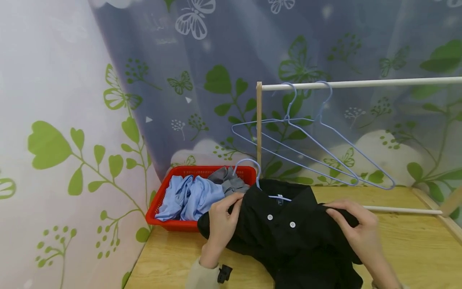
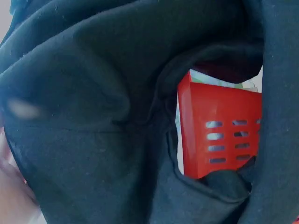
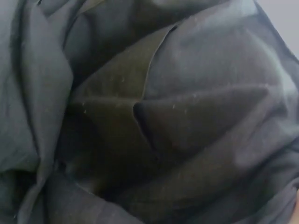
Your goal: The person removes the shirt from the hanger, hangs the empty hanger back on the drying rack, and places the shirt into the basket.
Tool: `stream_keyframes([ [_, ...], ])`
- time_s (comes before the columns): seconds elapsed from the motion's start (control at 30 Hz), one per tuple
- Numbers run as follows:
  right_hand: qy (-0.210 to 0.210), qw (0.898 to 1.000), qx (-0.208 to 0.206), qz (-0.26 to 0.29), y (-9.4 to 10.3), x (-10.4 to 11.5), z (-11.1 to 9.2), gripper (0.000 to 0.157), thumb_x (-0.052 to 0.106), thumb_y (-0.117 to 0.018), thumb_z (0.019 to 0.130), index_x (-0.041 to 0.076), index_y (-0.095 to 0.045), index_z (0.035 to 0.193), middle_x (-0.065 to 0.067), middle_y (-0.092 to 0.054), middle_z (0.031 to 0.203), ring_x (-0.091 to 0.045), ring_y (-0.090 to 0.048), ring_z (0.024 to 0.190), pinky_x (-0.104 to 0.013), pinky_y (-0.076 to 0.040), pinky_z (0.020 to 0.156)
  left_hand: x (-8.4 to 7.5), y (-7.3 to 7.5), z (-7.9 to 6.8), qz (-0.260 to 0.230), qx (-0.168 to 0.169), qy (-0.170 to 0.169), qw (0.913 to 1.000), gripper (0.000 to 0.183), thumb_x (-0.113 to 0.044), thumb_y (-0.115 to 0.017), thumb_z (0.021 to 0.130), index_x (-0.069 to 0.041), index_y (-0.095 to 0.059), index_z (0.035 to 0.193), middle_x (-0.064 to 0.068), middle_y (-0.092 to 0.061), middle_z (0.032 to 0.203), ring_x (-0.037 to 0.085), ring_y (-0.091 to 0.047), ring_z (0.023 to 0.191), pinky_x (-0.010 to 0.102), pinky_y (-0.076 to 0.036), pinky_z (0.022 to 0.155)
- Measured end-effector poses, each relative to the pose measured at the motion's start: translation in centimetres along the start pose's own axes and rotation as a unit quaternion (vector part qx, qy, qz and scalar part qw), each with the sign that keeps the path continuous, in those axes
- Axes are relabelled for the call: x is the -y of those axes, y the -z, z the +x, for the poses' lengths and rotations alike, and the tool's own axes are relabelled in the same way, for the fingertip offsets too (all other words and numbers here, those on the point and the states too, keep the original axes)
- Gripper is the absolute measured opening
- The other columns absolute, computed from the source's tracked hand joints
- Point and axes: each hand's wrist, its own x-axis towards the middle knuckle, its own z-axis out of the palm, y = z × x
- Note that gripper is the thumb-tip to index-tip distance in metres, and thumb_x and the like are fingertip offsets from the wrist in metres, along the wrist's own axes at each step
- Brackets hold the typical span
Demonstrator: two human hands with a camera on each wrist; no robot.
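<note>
A black shirt (image 1: 288, 241) with a collar and white buttons hangs between my two hands above the table. Inside its neck sits a light blue hanger (image 1: 258, 176), its hook sticking up past the collar. My left hand (image 1: 223, 222) pinches the shirt at one shoulder, thumb against fingers. At the other shoulder my right hand (image 1: 357, 224) pinches the cloth the same way. Black fabric (image 2: 84, 107) fills most of the left wrist view, and dark folds (image 3: 187, 107) fill the right wrist view. The hanger's arms are mostly hidden under the shirt.
A red basket (image 1: 155, 208) stands behind the left hand, holding light blue cloth (image 1: 195, 196) and grey cloth (image 1: 231, 182). Two blue hangers (image 1: 317, 140) hang from a white rail (image 1: 382, 83) at the back right. A wooden post (image 1: 258, 120) supports the rail's left end.
</note>
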Motion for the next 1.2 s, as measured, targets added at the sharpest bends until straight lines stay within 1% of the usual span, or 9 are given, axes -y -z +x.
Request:
stream_keyframes([
  [0.13, -0.022, 0.998, -0.051, -0.010, 0.8, 0.6, 0.6, 0.017, -0.021, -0.072, 0.079, -0.006, -0.074, 0.088, -0.004, -0.072, 0.092, 0.001, -0.065, 0.092, -0.013, -0.048, 0.088, 0.7, 0.8, 0.2, -0.012, -0.012, 0.003, 0.9999, 0.013, 0.002, -0.068, 0.094, -0.007, -0.076, 0.093, 0.005, -0.077, 0.092, 0.017, -0.074, 0.082, 0.032, -0.059, 0.075],
  [0.3, -0.054, 0.993, -0.099, -0.035, 2.2, -0.7, 0.6, 0.016, -0.024, -0.071, 0.077, -0.010, -0.073, 0.084, 0.007, -0.070, 0.094, 0.003, -0.064, 0.093, -0.011, -0.047, 0.087, 1.2, 1.7, 0.4, -0.026, -0.036, 0.013, 0.9989, 0.015, 0.005, -0.068, 0.093, -0.007, -0.076, 0.092, 0.005, -0.076, 0.090, 0.017, -0.072, 0.078, 0.030, -0.058, 0.074],
  [0.43, -0.091, 0.988, -0.085, -0.095, 2.5, -1.0, 0.5, 0.014, -0.015, -0.072, 0.084, -0.004, -0.076, 0.092, 0.020, -0.066, 0.100, 0.011, -0.060, 0.094, -0.007, -0.043, 0.086, 1.1, 1.7, 0.5, -0.024, -0.035, 0.005, 0.9991, 0.013, 0.002, -0.067, 0.095, -0.008, -0.077, 0.093, 0.005, -0.077, 0.091, 0.017, -0.073, 0.081, 0.030, -0.058, 0.076],
  [0.57, -0.141, 0.979, -0.058, -0.136, 2.1, 0.1, 0.6, 0.017, 0.001, -0.066, 0.097, 0.007, -0.076, 0.109, 0.030, -0.064, 0.104, 0.017, -0.057, 0.094, -0.002, -0.041, 0.081, 0.7, 1.3, 0.2, 0.001, -0.034, -0.002, 0.9994, 0.011, 0.000, -0.069, 0.094, -0.008, -0.077, 0.094, 0.004, -0.077, 0.091, 0.016, -0.074, 0.083, 0.031, -0.059, 0.075],
  [0.73, -0.106, 0.985, -0.003, -0.139, 1.1, 2.1, 0.6, 0.030, 0.004, -0.070, 0.094, 0.012, -0.072, 0.122, 0.009, -0.068, 0.113, 0.008, -0.054, 0.107, -0.006, -0.036, 0.095, 0.0, 0.3, -0.2, 0.032, 0.000, -0.018, 0.9993, 0.008, -0.005, -0.072, 0.093, -0.010, -0.078, 0.096, 0.001, -0.078, 0.094, 0.014, -0.074, 0.085, 0.030, -0.059, 0.074],
  [0.83, -0.052, 0.986, 0.050, -0.148, 0.6, 2.7, 0.6, 0.037, 0.000, -0.079, 0.083, 0.016, -0.075, 0.116, -0.004, -0.068, 0.116, -0.011, -0.054, 0.112, -0.013, -0.031, 0.102, -0.4, -0.1, -0.4, 0.038, 0.015, -0.026, 0.9988, 0.009, -0.005, -0.073, 0.092, -0.010, -0.079, 0.097, 0.002, -0.078, 0.094, 0.015, -0.075, 0.086, 0.030, -0.059, 0.074],
  [0.93, -0.028, 0.982, 0.091, -0.165, 0.5, 2.8, 0.6, 0.039, -0.005, -0.079, 0.077, 0.019, -0.076, 0.108, -0.005, -0.067, 0.118, -0.024, -0.054, 0.110, -0.019, -0.030, 0.102, -0.5, -0.1, -0.4, 0.038, 0.018, -0.024, 0.9988, 0.008, -0.005, -0.074, 0.092, -0.010, -0.079, 0.097, 0.002, -0.078, 0.094, 0.015, -0.075, 0.086, 0.030, -0.059, 0.074],
  [1.1, -0.031, 0.974, 0.087, -0.208, 1.0, 2.5, 0.7, 0.046, -0.016, -0.067, 0.076, 0.012, -0.074, 0.111, -0.006, -0.068, 0.119, -0.028, -0.055, 0.106, -0.031, -0.033, 0.095, -0.1, 0.2, -0.3, 0.030, 0.003, -0.028, 0.9992, 0.008, -0.004, -0.074, 0.091, -0.008, -0.079, 0.097, 0.003, -0.078, 0.094, 0.015, -0.075, 0.086, 0.030, -0.060, 0.075],
  [1.2, -0.031, 0.966, 0.066, -0.246, 1.1, 2.2, 0.7, 0.048, -0.016, -0.068, 0.074, 0.010, -0.074, 0.113, -0.012, -0.064, 0.121, -0.033, -0.057, 0.104, -0.039, -0.039, 0.084, 0.2, 0.2, -0.3, 0.021, -0.004, -0.032, 0.9993, 0.009, -0.003, -0.075, 0.091, -0.008, -0.079, 0.097, 0.003, -0.078, 0.094, 0.016, -0.075, 0.084, 0.030, -0.060, 0.073],
])
